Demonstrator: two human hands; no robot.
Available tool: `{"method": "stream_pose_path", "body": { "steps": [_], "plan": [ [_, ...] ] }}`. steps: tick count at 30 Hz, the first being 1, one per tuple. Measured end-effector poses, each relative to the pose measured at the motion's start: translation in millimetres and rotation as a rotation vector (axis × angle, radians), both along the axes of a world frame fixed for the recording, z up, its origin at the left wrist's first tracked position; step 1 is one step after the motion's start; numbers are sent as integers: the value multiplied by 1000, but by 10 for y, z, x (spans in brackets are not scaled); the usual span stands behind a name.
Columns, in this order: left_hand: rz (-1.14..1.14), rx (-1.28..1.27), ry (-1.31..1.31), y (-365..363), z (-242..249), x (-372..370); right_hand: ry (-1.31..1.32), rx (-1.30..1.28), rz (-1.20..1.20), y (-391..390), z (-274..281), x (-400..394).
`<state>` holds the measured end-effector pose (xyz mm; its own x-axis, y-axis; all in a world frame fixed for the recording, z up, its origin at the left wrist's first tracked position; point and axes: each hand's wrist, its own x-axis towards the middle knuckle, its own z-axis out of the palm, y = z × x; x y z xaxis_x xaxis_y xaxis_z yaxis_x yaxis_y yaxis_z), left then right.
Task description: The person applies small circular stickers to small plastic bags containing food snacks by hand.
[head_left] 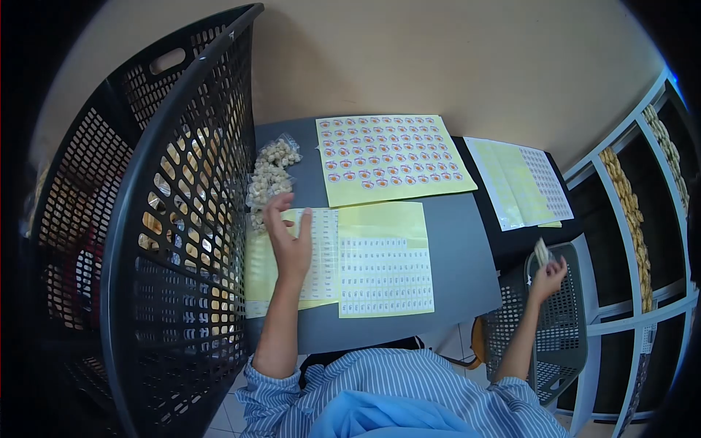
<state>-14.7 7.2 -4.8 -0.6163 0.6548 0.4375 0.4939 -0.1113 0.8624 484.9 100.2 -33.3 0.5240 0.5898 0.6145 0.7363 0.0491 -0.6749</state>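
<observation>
My left hand [290,244] is raised over the left label sheet [321,255], its fingers curved and apart with nothing seen between them. Just beyond it, small clear bags of pale, lumpy pieces [270,181] lie along the table's left side. Out to the right, my right hand [549,279] grips a small clear packet [542,252] with pale contents, over the dark green basket [577,321]. In front of me another label sheet [385,281], partly peeled at the top, lies beside the first. A big yellow sheet of round orange-and-white stickers [394,153] covers the far part of the table.
A tall dark perforated basket [182,219] rises on the left, with bagged goods showing through its holes. The grey table [464,255] backs onto a beige wall. At right, a partly used sticker sheet [518,182] rests on a black surface beside a white-framed shelf [610,219] holding yellowish packs.
</observation>
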Motion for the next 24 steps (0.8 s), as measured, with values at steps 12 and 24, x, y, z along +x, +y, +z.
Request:
{"method": "stream_pose_path", "body": {
  "steps": [12, 24],
  "plan": [
    [191, -13, -498, 68, -114, -95, -137, -624, -433, -280, -1258, 1370],
    [-58, 330, -304, 72, -79, 19, 11, 254, 602, 4, 837, -2177]
  ]
}}
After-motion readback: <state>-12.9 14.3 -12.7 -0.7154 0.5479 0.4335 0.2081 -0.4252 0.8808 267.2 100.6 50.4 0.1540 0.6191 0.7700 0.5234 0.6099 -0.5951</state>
